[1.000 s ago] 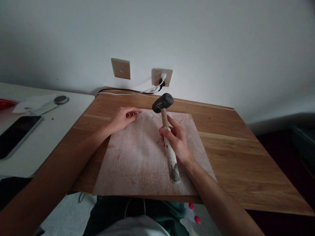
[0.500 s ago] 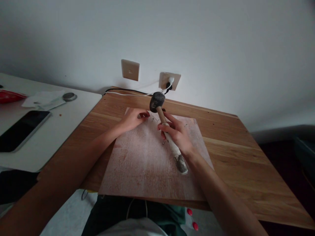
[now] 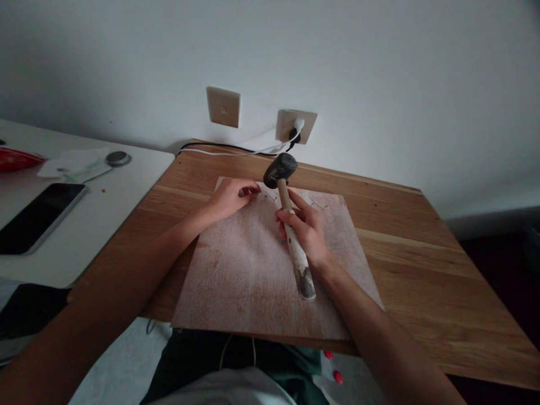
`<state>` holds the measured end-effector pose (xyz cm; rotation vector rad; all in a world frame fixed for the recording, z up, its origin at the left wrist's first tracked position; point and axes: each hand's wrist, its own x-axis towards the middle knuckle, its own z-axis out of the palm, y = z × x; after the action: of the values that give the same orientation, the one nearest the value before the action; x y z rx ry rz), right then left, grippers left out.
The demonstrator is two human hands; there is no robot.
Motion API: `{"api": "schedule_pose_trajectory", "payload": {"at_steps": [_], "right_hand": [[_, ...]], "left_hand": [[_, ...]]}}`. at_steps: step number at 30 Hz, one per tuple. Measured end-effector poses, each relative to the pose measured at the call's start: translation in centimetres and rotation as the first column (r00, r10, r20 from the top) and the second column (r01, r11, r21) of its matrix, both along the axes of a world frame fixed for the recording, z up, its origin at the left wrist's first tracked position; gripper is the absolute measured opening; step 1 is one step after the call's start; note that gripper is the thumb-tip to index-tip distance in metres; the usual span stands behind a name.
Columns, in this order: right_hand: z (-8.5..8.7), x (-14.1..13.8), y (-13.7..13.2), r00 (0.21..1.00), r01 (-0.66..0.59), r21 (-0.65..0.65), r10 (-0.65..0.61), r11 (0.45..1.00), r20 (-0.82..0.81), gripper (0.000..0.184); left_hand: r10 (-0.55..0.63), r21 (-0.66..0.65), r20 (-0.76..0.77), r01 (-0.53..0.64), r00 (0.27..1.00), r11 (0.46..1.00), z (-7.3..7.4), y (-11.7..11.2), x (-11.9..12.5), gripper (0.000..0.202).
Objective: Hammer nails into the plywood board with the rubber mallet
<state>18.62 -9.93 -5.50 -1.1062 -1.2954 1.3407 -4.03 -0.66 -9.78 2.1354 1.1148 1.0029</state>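
My right hand [image 3: 306, 232] is closed round the pale wooden handle of a hammer [image 3: 290, 225]; its dark head hangs raised over the far edge of a thin reddish plywood board [image 3: 244, 275]. My left hand [image 3: 231, 197] rests on the board's far left corner with fingers pinched together, apparently on a small nail I can barely make out. Several small nails [image 3: 317, 207] stand in a row along the board's far edge.
The board lies on a wooden table [image 3: 422, 264] against a white wall with a switch plate [image 3: 223, 106] and a socket [image 3: 295, 125] with plugged cables. At left a white table [image 3: 105, 191] bears a black phone [image 3: 37, 216], papers and a red object.
The hammer head dipped toward my left hand's fingers half a second ago and has risen again to the right. My left hand stays pinched at the board's far edge.
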Motion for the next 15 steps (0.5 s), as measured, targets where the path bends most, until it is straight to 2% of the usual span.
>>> {"api": "schedule_pose_trajectory", "payload": {"at_steps": [4, 9, 15], "right_hand": [[-0.06, -0.05, 0.0, 1.0, -0.008, -0.008, 0.008, 1.0, -0.003, 0.079], [-0.3, -0.1, 0.09, 1.0, -0.022, 0.007, 0.022, 1.0, 0.011, 0.078], [0.15, -0.31, -0.29, 0.999, -0.038, 0.024, 0.038, 0.999, 0.011, 0.077]], "left_hand": [[-0.02, 0.002, -0.028, 0.02, 0.999, 1.0, 0.07, -0.28, 0.07, 0.021], [0.023, 0.032, -0.051, -0.022, 0.998, 0.999, 0.34, -0.24, 0.11, 0.019], [0.047, -0.021, -0.047, -0.048, 0.998, 0.999, 0.35, -0.17, 0.36, 0.025]]}}
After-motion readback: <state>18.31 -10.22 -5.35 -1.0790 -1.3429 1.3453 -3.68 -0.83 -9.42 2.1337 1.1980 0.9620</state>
